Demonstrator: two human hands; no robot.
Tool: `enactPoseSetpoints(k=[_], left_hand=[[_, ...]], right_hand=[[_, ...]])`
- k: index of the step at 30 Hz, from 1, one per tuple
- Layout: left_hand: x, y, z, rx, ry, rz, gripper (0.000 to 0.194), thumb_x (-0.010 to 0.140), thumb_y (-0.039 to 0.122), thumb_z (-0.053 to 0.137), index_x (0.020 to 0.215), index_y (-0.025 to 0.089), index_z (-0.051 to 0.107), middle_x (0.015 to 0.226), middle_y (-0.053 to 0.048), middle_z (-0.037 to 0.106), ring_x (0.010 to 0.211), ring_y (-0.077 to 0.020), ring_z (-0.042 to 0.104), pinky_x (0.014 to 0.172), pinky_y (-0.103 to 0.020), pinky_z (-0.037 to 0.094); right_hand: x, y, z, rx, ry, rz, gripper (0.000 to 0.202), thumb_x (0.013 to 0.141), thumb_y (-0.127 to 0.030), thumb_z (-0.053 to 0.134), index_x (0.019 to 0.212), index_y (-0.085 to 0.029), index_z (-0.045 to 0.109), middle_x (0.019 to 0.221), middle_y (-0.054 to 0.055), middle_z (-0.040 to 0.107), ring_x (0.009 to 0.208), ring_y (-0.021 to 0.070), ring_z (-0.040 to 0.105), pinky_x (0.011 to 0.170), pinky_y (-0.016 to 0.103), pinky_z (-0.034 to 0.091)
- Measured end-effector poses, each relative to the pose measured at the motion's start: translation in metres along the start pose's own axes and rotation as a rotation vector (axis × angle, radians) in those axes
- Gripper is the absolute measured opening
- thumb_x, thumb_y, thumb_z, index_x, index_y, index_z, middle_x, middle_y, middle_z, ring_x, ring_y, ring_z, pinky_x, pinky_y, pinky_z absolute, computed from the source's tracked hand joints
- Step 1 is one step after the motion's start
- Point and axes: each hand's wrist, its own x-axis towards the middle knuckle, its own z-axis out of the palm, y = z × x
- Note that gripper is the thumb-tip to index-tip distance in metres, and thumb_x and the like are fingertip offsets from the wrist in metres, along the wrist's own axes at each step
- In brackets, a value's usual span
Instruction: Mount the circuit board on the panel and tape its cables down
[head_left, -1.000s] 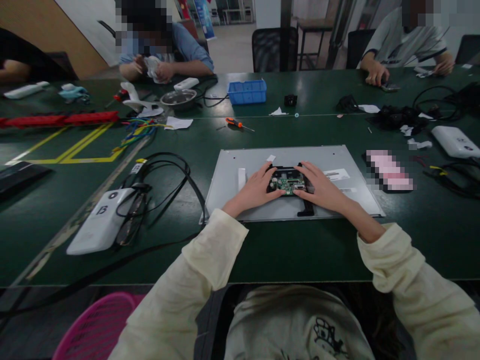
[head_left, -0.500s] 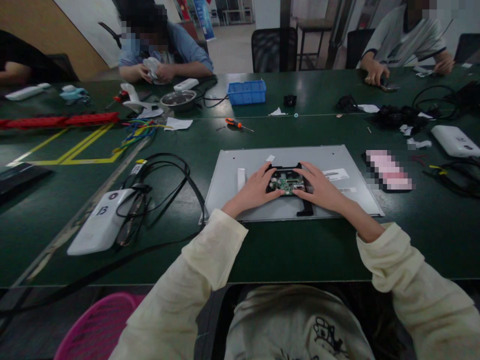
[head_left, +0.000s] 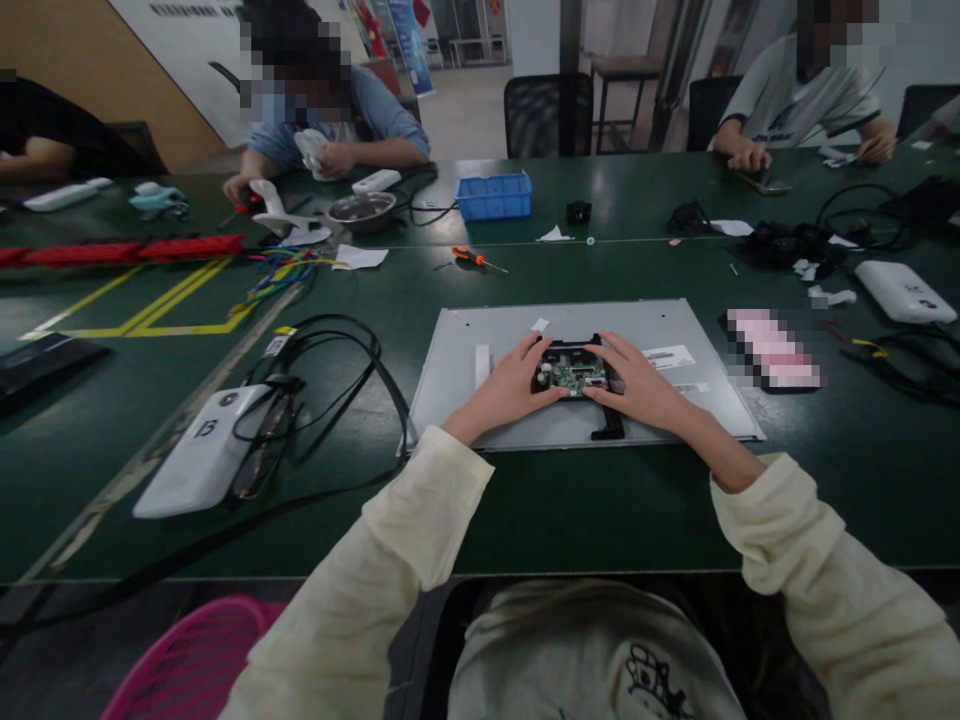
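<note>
A flat grey metal panel (head_left: pixel 517 425) lies on the green table in front of me. At its middle is a green circuit board (head_left: pixel 574 376) in a black plastic frame (head_left: pixel 570 346). My left hand (head_left: pixel 508 390) grips the frame's left side, its thumb at the near edge and fingers at the far edge. My right hand (head_left: pixel 637 382) holds the right side in the same way. Below the right hand a black bracket arm (head_left: pixel 611 420) reaches toward the panel's near edge. Whether the frame touches the panel under my hands cannot be made out.
Left of the panel lie a white power bank (head_left: pixel 199 455) and looped black cables (head_left: pixel 367 345). A phone (head_left: pixel 776 345) rests to the right. Beyond are an orange screwdriver (head_left: pixel 469 256), a blue basket (head_left: pixel 493 197) and a metal bowl (head_left: pixel 362 210). Co-workers sit across the table.
My hands keep the same hold on the framed board. The view has tilted slightly. Across the table, the co-worker at left has moved one hand to a red-handled tool.
</note>
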Motion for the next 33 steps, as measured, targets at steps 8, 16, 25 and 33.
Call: enactPoseSetpoints(k=[8, 16, 25, 33], left_hand=[[0.0, 0.001, 0.0, 0.011, 0.01, 0.001, 0.078, 0.083, 0.06, 0.053, 0.145, 0.02, 0.028, 0.157, -0.013, 0.021, 0.14, -0.0303, 0.03, 0.113, -0.044, 0.03], [-0.001, -0.001, 0.001, 0.029, 0.021, 0.014, 0.076, 0.084, 0.058, 0.054, 0.144, 0.019, 0.029, 0.157, -0.013, 0.02, 0.14, -0.0298, 0.03, 0.112, -0.043, 0.03], [-0.003, -0.002, -0.007, -0.015, 0.012, 0.026, 0.081, 0.084, 0.058, 0.055, 0.148, 0.021, 0.022, 0.157, -0.013, 0.019, 0.143, -0.0293, 0.023, 0.114, -0.046, 0.027], [-0.005, -0.004, -0.017, -0.14, -0.044, 0.074, 0.092, 0.078, 0.054, 0.064, 0.15, 0.022, 0.016, 0.158, -0.013, 0.017, 0.145, -0.0297, 0.019, 0.118, -0.048, 0.023]], right_hand=[[0.001, 0.002, 0.002, 0.006, 0.001, 0.003, 0.064, 0.087, -0.056, 0.05, 0.142, -0.026, 0.037, 0.154, 0.01, 0.028, 0.143, 0.0289, 0.024, 0.116, 0.052, 0.025], [0.002, 0.0, 0.002, 0.03, 0.008, -0.001, 0.064, 0.086, -0.057, 0.051, 0.142, -0.027, 0.037, 0.154, 0.01, 0.029, 0.142, 0.0293, 0.025, 0.114, 0.053, 0.026], [0.002, 0.004, -0.014, 0.02, 0.006, -0.008, 0.07, 0.085, -0.057, 0.053, 0.145, -0.025, 0.034, 0.151, 0.01, 0.035, 0.143, 0.0287, 0.022, 0.115, 0.052, 0.024], [-0.001, 0.009, -0.039, 0.105, -0.035, 0.012, 0.058, 0.08, -0.049, 0.063, 0.131, -0.026, 0.049, 0.132, 0.009, 0.055, 0.125, 0.0288, 0.048, 0.105, 0.05, 0.038]])
